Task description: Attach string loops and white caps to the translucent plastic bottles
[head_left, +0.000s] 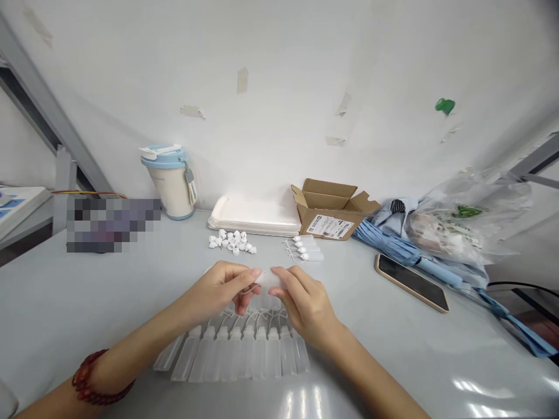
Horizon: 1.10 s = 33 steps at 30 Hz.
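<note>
Between my two hands, over the table, a small translucent plastic bottle (266, 280) lies sideways. My left hand (229, 285) pinches its left end, where a thin cord or tube loops under the fingers; the cap end is mostly hidden. Thumb and fingers of my right hand (308, 299) are closed on the bottle's other end. Just below the hands is a row of several similar bottles (236, 358), necks pointing away from me, with thin loops at their tops. Beyond the hands lie a cluster of loose white caps (231, 241) and several capped bottles (310, 256).
At the back stand a tumbler (170, 186) with a blue lid, a stack of white trays (257, 215) and an open cardboard box (329, 212). On the right are a phone (410, 282), a folded blue umbrella (393, 244) and a plastic bag (463, 224). A blurred-out item (111, 227) lies left.
</note>
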Each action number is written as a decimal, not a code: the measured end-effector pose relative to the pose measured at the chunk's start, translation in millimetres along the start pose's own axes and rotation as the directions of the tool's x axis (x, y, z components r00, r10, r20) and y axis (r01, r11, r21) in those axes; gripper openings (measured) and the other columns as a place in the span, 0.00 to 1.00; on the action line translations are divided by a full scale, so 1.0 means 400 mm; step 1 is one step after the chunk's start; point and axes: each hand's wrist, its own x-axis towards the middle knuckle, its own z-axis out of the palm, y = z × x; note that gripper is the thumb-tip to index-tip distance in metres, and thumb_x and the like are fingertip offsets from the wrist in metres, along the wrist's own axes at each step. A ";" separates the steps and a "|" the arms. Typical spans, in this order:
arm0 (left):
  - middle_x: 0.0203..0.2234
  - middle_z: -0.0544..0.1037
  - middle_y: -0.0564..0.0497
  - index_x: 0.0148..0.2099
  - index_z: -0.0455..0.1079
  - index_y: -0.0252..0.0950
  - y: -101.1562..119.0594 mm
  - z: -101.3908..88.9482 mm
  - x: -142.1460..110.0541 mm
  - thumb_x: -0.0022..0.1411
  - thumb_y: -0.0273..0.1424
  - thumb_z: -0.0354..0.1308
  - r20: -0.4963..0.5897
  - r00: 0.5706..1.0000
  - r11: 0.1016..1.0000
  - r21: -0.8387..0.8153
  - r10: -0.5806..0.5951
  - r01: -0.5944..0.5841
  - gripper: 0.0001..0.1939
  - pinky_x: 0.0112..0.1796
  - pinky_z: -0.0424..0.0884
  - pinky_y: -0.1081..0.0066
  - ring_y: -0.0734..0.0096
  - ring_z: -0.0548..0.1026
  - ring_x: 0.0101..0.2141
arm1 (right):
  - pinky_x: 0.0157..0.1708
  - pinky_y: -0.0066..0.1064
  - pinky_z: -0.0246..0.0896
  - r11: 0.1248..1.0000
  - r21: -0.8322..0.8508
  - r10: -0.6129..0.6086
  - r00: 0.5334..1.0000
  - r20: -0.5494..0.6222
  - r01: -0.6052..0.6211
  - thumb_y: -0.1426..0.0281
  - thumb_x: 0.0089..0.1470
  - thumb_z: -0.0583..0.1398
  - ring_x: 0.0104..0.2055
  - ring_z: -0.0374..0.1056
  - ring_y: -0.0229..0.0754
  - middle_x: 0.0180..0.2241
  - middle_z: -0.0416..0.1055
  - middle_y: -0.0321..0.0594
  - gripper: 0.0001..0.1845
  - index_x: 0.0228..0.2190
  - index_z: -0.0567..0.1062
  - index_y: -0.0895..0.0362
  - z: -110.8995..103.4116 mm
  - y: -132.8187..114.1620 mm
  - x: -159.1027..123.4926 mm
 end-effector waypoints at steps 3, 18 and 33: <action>0.12 0.65 0.56 0.18 0.62 0.36 -0.007 0.003 0.000 0.61 0.39 0.51 0.003 1.000 1.000 -0.005 0.028 -0.027 0.21 0.40 0.69 0.68 0.71 0.70 0.23 | 0.21 0.26 0.55 1.000 0.015 0.025 0.998 0.056 -0.025 0.68 0.64 0.48 0.23 0.59 0.36 0.26 0.66 0.41 0.13 0.43 0.68 0.61 -0.004 0.000 0.001; 0.18 0.72 0.54 0.23 0.67 0.34 -0.014 0.010 -0.006 0.62 0.41 0.51 -0.056 0.993 0.951 0.297 0.105 -0.084 0.20 0.21 0.57 0.75 0.77 0.62 0.19 | 0.25 0.25 0.49 0.655 0.433 0.428 0.777 0.462 -0.619 0.62 0.61 0.50 0.25 0.54 0.34 0.22 0.60 0.33 0.18 0.27 0.71 0.59 -0.011 0.003 0.014; 0.19 0.70 0.56 0.31 0.71 0.35 -0.038 -0.035 0.038 0.54 0.38 0.58 -0.215 0.974 0.996 0.067 0.071 -0.058 0.11 0.27 0.67 0.73 0.74 0.69 0.22 | 0.29 0.27 0.52 0.837 0.206 0.437 0.847 0.304 -0.506 0.64 0.61 0.51 0.28 0.60 0.38 0.27 0.66 0.37 0.14 0.33 0.72 0.59 -0.024 0.051 0.017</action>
